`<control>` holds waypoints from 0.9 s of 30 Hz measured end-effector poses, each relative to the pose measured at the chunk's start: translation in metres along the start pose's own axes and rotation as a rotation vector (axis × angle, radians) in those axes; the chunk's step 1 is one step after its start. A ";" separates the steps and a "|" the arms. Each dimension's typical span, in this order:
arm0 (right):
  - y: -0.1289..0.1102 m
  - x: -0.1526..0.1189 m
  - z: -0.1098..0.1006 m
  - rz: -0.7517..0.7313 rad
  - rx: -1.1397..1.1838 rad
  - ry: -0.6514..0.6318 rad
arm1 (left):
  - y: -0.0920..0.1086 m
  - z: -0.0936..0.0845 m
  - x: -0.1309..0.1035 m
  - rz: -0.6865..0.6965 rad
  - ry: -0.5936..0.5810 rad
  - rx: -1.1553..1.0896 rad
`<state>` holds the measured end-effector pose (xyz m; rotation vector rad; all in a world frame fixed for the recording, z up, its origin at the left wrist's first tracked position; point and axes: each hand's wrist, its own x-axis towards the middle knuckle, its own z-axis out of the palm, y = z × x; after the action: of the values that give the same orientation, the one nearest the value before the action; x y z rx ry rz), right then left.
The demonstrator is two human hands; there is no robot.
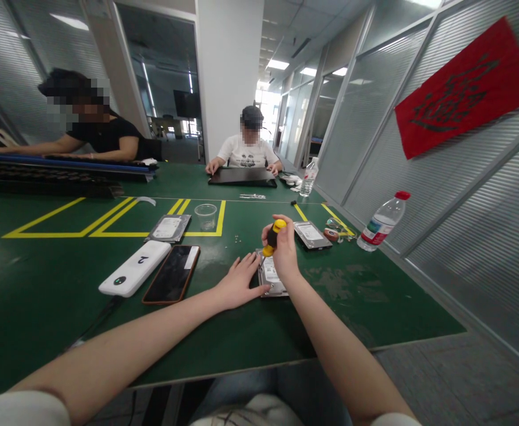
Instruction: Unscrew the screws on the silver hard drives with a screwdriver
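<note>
A green table (352, 319) is stretching beneath both hands. Well to the right of the right hand (286, 253), a red-capped bottle (380, 226) is standing. Left of the left hand (240, 281), a white device (137, 269) is lying beside a dark phone (171, 276). Between the hands, a hard drive (275, 283) is lying flat; the left hand, fingers spread, is resting along its left side. The right hand is grasping a tilted yellow-and-black screwdriver (271, 238) above it. Tiny pieces (238, 239) are lying beyond the left hand.
</note>
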<state>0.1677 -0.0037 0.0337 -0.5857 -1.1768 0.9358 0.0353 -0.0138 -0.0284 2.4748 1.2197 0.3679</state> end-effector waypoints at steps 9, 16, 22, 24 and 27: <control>0.001 0.006 -0.006 0.068 -0.105 -0.047 | 0.002 -0.001 0.000 -0.008 -0.002 0.012; 0.001 0.005 -0.003 0.053 0.053 -0.035 | -0.001 0.001 0.000 0.010 0.013 0.008; -0.001 0.005 -0.007 0.028 -0.099 -0.032 | 0.002 -0.001 -0.001 -0.002 0.004 0.007; -0.001 0.006 -0.008 0.038 -0.140 -0.031 | 0.003 -0.002 -0.001 0.002 0.004 0.012; -0.001 0.007 -0.007 0.065 -0.081 -0.049 | 0.004 -0.003 -0.001 -0.006 -0.002 0.013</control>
<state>0.1751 0.0020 0.0358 -0.6725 -1.2503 0.9659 0.0366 -0.0162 -0.0240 2.4811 1.2322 0.3566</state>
